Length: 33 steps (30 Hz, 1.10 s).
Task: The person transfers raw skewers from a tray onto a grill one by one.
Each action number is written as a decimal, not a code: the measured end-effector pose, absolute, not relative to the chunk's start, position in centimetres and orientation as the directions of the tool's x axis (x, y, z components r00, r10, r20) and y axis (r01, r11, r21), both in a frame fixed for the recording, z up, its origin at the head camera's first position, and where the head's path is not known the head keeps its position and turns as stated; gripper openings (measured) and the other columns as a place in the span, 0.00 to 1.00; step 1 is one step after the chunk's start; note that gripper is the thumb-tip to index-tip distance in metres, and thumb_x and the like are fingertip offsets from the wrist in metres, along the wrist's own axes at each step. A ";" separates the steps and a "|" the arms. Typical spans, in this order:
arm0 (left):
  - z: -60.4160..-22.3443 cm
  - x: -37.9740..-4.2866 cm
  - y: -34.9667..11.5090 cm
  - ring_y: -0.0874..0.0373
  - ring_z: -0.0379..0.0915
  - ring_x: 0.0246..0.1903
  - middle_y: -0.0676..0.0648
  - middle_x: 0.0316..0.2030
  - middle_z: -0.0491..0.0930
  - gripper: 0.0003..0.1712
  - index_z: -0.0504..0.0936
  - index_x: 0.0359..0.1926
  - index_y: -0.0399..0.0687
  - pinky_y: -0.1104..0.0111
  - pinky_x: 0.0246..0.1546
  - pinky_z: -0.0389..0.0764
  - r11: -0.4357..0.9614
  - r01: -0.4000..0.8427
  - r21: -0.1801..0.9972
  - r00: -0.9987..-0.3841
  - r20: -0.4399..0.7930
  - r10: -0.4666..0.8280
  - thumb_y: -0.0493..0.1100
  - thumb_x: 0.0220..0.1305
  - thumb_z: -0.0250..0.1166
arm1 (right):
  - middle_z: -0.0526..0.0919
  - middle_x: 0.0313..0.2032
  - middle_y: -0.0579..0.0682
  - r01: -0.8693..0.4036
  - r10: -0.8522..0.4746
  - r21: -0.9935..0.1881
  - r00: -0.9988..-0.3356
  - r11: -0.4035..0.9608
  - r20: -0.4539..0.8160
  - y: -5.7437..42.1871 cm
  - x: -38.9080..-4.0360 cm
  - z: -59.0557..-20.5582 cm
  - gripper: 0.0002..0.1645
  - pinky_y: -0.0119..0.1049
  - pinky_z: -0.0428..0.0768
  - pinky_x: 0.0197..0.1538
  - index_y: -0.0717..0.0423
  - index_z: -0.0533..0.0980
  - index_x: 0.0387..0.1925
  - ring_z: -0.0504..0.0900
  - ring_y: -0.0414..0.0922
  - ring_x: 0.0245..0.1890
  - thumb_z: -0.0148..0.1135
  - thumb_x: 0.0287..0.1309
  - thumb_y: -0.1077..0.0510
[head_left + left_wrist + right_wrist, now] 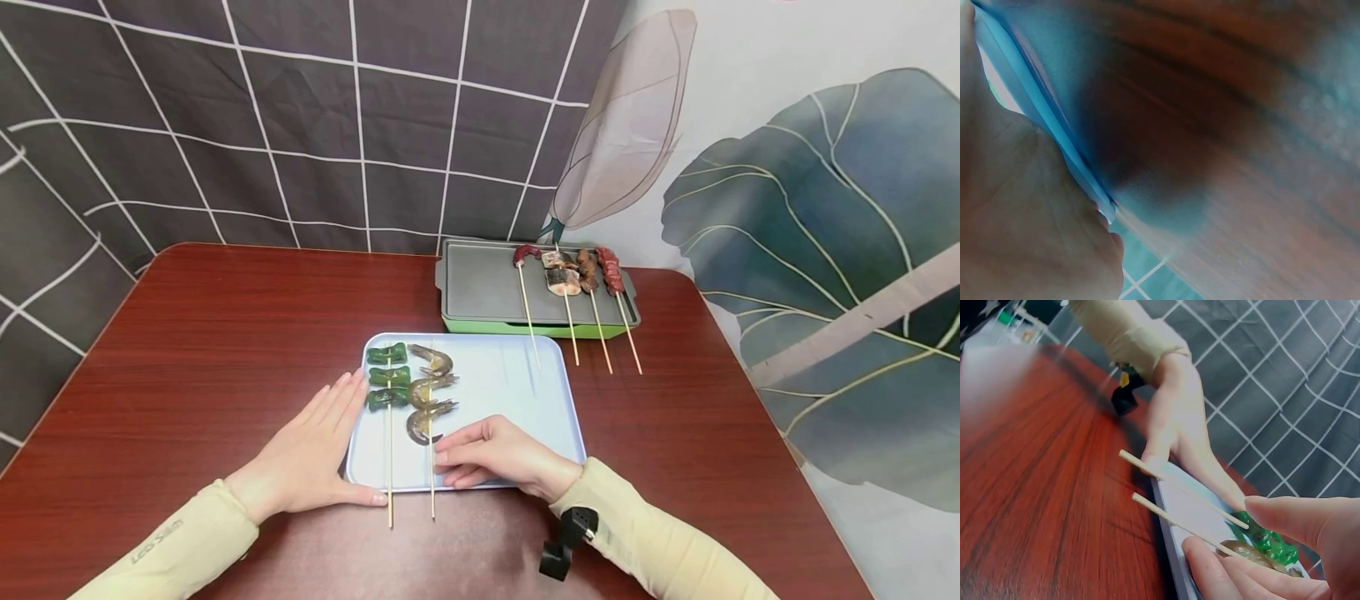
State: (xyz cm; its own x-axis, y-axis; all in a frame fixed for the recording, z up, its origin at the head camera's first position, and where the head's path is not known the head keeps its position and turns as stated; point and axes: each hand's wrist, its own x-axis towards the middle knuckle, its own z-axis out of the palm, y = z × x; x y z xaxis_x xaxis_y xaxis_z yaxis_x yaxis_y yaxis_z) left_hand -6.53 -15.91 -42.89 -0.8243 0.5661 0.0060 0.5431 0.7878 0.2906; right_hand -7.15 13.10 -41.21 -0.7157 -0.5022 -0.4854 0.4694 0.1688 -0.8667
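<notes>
I was at the step of taking hold of the shrimp skewer point(429, 390), or so I judged it: it lay on the pale blue tray point(510, 383), just right of the green pepper skewer point(387, 398), both with their sticks point(432, 502) pointing at me and poking out over the near rim. My right hand point(510, 454) was there with fingers bent, its tips at the shrimp stick a little below the lowest shrimp. Whether the pinch was closed I could not tell; from the right wrist a gap showed between the upper digit and the fingers underneath, with the stick running through that space. My left hand point(318, 450) gripped nothing: its fingers lay straight along the tray's left rim, and the thumb reached the near edge, next to the pepper stick. Behind the tray, toward the right, the grill point(480, 279) with its green base carried four other skewers point(562, 281), their sticks reaching past its front edge over the tray and the table point(247, 317). As I saw it, the next move called for a sure pinch on that stick, then a level lift so the three shrimp would not catch on the peppers beside them, with my left hand steadying the tray.
</notes>
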 end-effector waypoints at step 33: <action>-42.9 -6.5 -16.0 0.38 0.40 0.77 0.31 0.78 0.44 0.80 0.49 0.77 0.25 0.50 0.75 0.48 0.786 0.547 0.289 -0.821 0.004 0.570 0.89 0.46 0.55 | 0.88 0.39 0.56 0.504 -0.482 -0.864 -0.751 0.025 -0.452 15.5 -6.1 -41.5 0.25 0.36 0.87 0.44 0.75 0.74 0.59 0.86 0.42 0.37 0.64 0.60 0.72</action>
State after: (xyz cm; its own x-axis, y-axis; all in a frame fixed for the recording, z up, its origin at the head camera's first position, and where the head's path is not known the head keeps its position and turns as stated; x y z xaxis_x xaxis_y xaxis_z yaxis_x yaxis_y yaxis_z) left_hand -6.52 -15.96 -42.90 -0.8215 0.5702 0.0041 0.5469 0.7858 0.2890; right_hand -6.10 15.52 -41.47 -0.7507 -0.4821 -0.4518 0.5036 0.0252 -0.8636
